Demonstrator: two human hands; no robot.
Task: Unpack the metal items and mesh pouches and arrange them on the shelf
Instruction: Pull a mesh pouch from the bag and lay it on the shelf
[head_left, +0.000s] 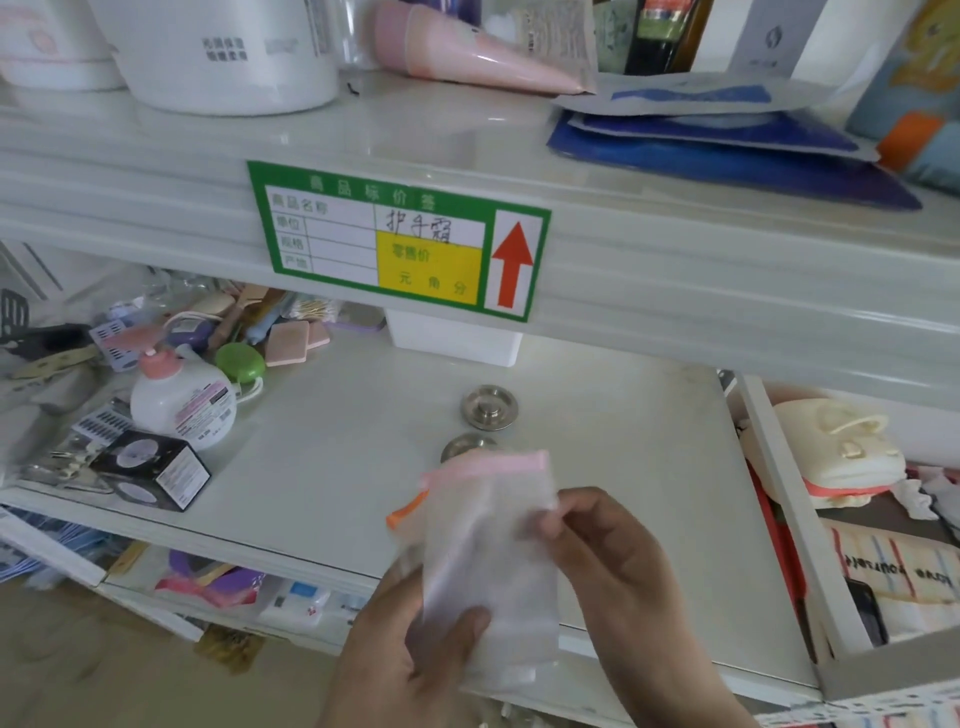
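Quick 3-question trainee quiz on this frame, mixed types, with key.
1. True or false: both metal discs already lie on the middle shelf.
2. Which hands hold the mesh pouch? A) left only B) right only C) both
3. Fill in: the pouch's top band is ____.

Key:
1. True; the nearer disc is partly hidden behind the pouch.
2. C; the left hand grips low, the right hand pinches the right edge.
3. Pink.
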